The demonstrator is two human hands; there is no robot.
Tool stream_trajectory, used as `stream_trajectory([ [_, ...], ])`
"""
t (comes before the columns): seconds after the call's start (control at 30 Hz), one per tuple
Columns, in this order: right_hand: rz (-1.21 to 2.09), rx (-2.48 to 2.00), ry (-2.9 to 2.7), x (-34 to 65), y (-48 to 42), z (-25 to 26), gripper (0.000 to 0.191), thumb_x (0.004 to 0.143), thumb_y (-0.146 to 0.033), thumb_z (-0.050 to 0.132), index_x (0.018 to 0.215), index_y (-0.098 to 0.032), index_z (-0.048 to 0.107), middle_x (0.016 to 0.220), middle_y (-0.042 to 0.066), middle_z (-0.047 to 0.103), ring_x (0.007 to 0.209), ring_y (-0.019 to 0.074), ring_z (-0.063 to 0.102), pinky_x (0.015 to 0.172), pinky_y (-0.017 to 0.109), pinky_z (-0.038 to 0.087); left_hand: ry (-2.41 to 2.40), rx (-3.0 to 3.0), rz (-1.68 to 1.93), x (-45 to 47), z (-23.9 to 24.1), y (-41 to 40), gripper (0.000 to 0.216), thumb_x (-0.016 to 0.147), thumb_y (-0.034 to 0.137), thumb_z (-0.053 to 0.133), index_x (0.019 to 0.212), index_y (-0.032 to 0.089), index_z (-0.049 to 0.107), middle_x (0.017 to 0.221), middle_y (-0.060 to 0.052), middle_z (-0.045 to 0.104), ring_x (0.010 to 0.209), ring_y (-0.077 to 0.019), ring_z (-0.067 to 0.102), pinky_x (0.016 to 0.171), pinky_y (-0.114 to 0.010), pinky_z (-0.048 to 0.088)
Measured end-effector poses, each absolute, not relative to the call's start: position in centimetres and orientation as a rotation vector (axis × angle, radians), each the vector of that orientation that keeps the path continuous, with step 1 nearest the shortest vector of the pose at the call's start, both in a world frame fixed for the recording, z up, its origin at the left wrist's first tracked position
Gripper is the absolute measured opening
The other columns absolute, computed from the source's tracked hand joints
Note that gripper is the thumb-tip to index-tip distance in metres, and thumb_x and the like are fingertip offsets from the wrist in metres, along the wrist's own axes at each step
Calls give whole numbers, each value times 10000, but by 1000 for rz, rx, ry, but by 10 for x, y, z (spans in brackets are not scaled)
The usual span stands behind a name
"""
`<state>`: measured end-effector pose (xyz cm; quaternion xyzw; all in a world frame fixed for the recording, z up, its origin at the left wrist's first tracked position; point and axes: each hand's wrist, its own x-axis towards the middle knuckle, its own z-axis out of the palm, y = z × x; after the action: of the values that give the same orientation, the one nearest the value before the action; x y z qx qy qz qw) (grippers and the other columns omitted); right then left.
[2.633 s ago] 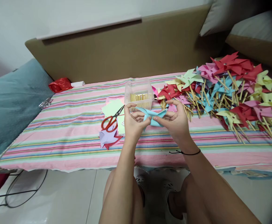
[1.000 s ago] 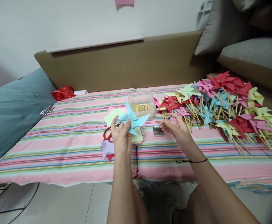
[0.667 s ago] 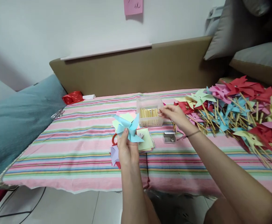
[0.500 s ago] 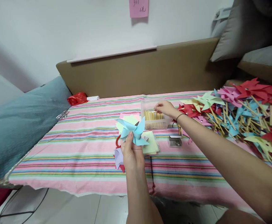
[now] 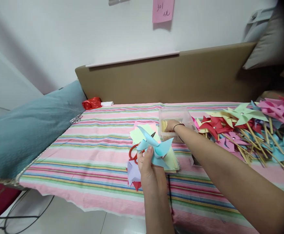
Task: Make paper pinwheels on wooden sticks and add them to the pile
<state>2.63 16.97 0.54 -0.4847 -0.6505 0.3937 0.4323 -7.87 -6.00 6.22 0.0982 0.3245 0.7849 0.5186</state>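
Note:
A light blue paper pinwheel [image 5: 160,149] is gripped between the thumb and fingers of my left hand [image 5: 148,162], above the paper stack. My right hand [image 5: 172,125] reaches down into a clear plastic box [image 5: 184,114] that holds short wooden sticks [image 5: 164,125]. Its fingers are hidden among the sticks, so their grip does not show. Under and beside the pinwheel lie red-handled scissors [image 5: 132,152], pale green paper sheets [image 5: 173,162] and a lilac folded paper piece [image 5: 133,172]. A small container [image 5: 194,161] is mostly covered by my right forearm.
Many pinwheels on sticks, such as a red one [image 5: 215,126], are heaped at the right. A striped cloth [image 5: 83,149] covers the surface. A red plastic bundle [image 5: 92,103] and a white roll [image 5: 107,103] lie at the back left, near a blue cushion [image 5: 39,130].
My right hand has gone from above the box down into the sticks. The pinwheel in my left hand has tilted, and the camera view has shifted left.

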Motion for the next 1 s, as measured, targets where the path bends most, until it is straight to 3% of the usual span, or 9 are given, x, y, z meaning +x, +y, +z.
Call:
stream_trajectory([
  [0.2,1122,-1945,-1842,30,184,-2,326,932,-347,580,1209,-176,586,1240,90,593,1043,219,615,875,417,532,702,225,1847,-81,59,-60,361,645,308,818,936,225,620,875,1,710,816,-131,687,777,-254,544],
  [0.37,1069,-2071,-1929,30,184,15,372,915,-352,608,1218,-140,574,1217,102,597,1033,224,622,862,416,537,633,156,1914,-74,71,-59,358,674,221,792,990,187,628,859,-7,698,790,-118,677,788,-243,522],
  [0.43,1028,-2011,-1949,32,180,30,310,906,-334,620,1118,-109,616,1110,101,638,945,202,641,808,373,541,605,155,1920,-73,74,-58,385,676,186,787,1023,178,619,869,-8,690,743,-103,661,778,-241,517],
  [0.5,988,-1896,-1954,36,168,48,192,889,-272,615,883,-83,651,880,84,667,774,173,636,696,304,514,589,170,1907,-74,75,-57,403,681,162,785,1041,183,605,913,-8,682,741,-95,653,774,-239,516],
  [0.6,945,-1640,-1932,49,127,74,236,885,-211,516,668,-140,576,658,28,592,622,120,553,598,241,432,596,195,1870,-75,73,-54,426,676,131,787,1043,195,581,966,-9,660,814,-102,656,776,-228,515],
  [0.7,953,-1420,-1875,67,65,89,263,893,-245,455,647,-177,523,633,-10,526,614,105,520,586,218,406,624,239,1810,-74,70,-52,458,657,119,797,1038,204,558,934,2,640,806,-97,643,760,-223,513],
  [0.77,1119,-1172,-1649,79,21,89,240,886,-354,505,739,-178,574,612,-25,481,573,114,490,534,232,377,641,278,1757,-69,70,-50,487,638,114,804,1039,209,543,895,15,630,759,-91,631,732,-223,512],
  [0.87,1305,-1007,-1383,91,-32,77,305,858,-448,585,705,-187,545,553,-53,414,499,101,427,493,239,339,644,330,1688,-60,70,-49,539,607,106,814,1050,210,524,850,29,618,724,-86,625,695,-210,504],
  [1.0,1358,-944,-1257,102,-70,55,287,890,-437,597,758,-183,587,544,-48,469,521,94,443,530,238,357,620,445,1566,-49,70,-52,575,594,117,830,1068,216,521,807,49,605,678,-70,616,627,-169,475],
])
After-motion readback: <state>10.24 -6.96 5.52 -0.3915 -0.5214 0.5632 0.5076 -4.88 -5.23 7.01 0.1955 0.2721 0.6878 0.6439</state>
